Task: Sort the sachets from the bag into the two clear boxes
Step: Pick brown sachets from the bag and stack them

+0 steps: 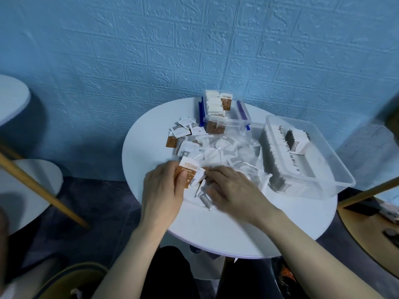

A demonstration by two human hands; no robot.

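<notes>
My left hand [163,188] pinches a brown-and-white sachet [188,170] at the near edge of the pile. My right hand [232,189] lies over several loose sachets [205,197] beside it, fingers bent down onto them; whether it grips one is blurred. The clear plastic bag [228,154], full of white sachets, lies in the table's middle. A small clear box with blue clips [243,120] at the back holds brown-and-white sachets. A larger clear box [323,171] on the right holds rows of white-and-black sachets.
More loose sachets [183,130] lie scattered left of the small box. The round white table [259,229] stands against a blue brick-pattern wall. Wooden chair legs [43,190] and another white table [13,98] are at left; a wooden chair [367,223] is at right.
</notes>
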